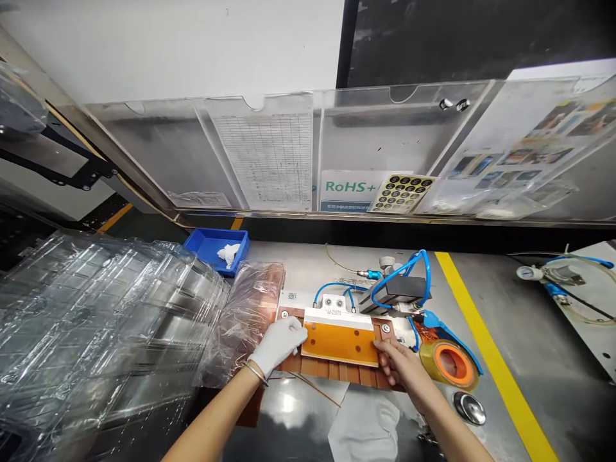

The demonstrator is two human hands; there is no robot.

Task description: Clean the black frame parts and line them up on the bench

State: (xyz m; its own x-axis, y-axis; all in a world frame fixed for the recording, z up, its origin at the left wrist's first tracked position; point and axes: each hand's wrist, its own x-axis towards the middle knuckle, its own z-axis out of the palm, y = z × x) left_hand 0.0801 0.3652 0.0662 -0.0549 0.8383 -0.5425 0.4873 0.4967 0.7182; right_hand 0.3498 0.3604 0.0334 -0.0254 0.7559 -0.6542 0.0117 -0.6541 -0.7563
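A rectangular amber film (341, 344) with several dark round spots lies across a brown fixture plate (337, 372), under a white block (332, 314) marked "JJ-25070". My left hand (282, 340), in a white glove, is closed at the film's left edge, its fingertips pinched together there. At the opposite edge my bare right hand (397, 359) pinches the film's right end between thumb and forefinger. The lower fingers of the right hand are curled. Blue air hoses (423, 269) loop over a dark cylinder (407, 292) behind the fixture.
Clear plastic trays (96, 333) are stacked at left, beside copper-coloured sheets in plastic wrap (245, 321). A blue bin (205, 247) holds a white cloth. Tape rolls (450, 364) and a round metal lid (469, 408) sit at right. A white cloth (366, 427) lies in front.
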